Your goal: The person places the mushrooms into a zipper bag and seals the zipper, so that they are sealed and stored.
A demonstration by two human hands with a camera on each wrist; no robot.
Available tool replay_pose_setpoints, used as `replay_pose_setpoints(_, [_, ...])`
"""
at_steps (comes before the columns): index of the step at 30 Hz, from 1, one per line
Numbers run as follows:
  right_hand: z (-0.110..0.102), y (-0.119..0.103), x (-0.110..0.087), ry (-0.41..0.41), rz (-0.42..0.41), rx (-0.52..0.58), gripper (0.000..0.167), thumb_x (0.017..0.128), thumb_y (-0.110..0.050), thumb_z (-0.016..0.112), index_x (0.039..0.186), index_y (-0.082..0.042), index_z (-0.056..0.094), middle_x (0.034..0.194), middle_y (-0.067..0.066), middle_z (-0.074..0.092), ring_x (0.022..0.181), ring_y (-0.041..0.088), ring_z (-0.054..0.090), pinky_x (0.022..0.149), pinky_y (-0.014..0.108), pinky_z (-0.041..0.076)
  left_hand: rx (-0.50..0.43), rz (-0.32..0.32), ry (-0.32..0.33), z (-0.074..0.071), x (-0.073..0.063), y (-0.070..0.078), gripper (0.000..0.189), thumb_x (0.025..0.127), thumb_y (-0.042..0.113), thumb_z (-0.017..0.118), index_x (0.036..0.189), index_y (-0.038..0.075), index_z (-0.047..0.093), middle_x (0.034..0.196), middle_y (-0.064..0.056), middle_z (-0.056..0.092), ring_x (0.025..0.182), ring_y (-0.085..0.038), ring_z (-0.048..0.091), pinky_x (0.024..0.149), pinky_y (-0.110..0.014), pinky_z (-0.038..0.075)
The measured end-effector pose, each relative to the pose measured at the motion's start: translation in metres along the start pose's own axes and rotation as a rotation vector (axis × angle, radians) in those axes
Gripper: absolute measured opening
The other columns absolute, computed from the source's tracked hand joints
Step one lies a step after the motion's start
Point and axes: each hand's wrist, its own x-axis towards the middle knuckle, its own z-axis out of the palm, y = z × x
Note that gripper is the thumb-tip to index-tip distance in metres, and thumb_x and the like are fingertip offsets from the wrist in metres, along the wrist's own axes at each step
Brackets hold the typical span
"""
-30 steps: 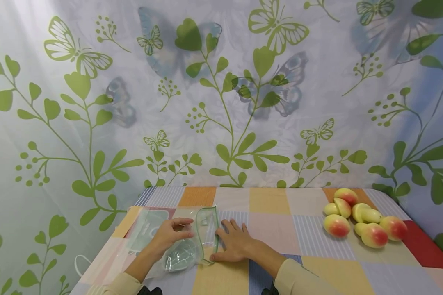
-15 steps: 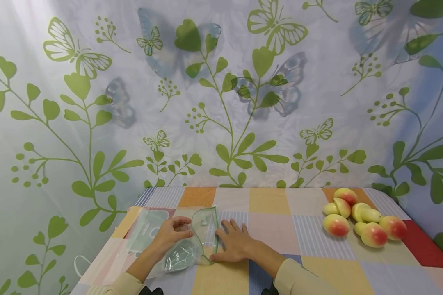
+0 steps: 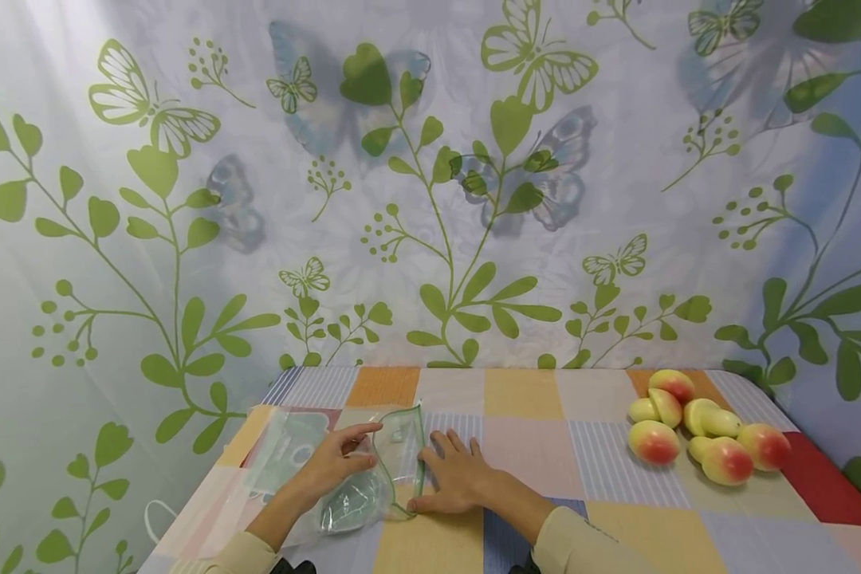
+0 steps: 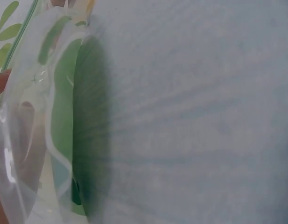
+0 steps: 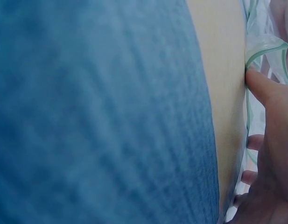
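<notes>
A clear plastic zip bag (image 3: 404,458) with green strips along its mouth lies on the table, its mouth spread apart. My left hand (image 3: 330,466) is over the bag, index finger and thumb apart, their tips at the left green strip (image 3: 386,466). In the left wrist view a fingertip (image 4: 1,81) touches that strip. My right hand (image 3: 455,474) rests on the right edge with fingers spread; its thumb (image 5: 260,86) touches the edge in the right wrist view. Pale green shapes (image 3: 351,502) show on the bag's left part; whether printed or inside, I cannot tell.
Several yellow-and-red fruits (image 3: 653,443), peach-like and pear-like, lie together on the right of the patchwork tablecloth (image 3: 524,450). A leaf-and-butterfly curtain (image 3: 430,199) hangs behind the table. A white cord loop (image 3: 159,514) hangs at the left edge.
My left index finger has stretched out to the right, and the left strip of the bag's mouth has shifted slightly right. My right hand has stayed in place.
</notes>
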Motion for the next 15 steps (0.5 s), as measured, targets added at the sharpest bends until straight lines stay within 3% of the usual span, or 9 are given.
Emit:
replay_pose_setpoints(6, [0.0,0.0,-0.001,0.003,-0.002,0.006,0.083,0.087,-0.078,0.06,0.141,-0.015,0.053,0.157,0.02,0.033,0.147,0.05,0.027,0.11,0.078,0.025,0.069,-0.032,0.038,0.005,-0.001,0.004,0.055,0.095,0.017,0.076,0.145,0.002,0.058,0.113,-0.009,0.06,0.104,-0.023,0.055,0.092,-0.031,0.05])
replay_pose_setpoints(9, [0.0,0.001,-0.001,0.005,-0.004,0.003,0.082,0.087,-0.078,0.06,0.14,-0.015,0.054,0.157,0.02,0.033,0.147,0.05,0.027,0.11,0.078,0.025,0.164,-0.019,0.1,0.011,-0.001,0.006,0.053,0.094,0.024,0.079,0.14,0.004,0.062,0.116,-0.009,0.064,0.104,-0.024,0.058,0.09,-0.039,0.052])
replay_pose_setpoints(15, [0.0,0.001,-0.002,0.001,-0.012,0.003,0.083,0.088,-0.078,0.058,0.142,-0.016,0.053,0.157,0.02,0.033,0.147,0.05,0.026,0.11,0.078,0.025,0.408,0.066,0.253,0.026,-0.001,0.006,0.064,0.084,0.037,0.087,0.131,-0.001,0.067,0.109,-0.011,0.069,0.101,-0.026,0.063,0.088,-0.049,0.055])
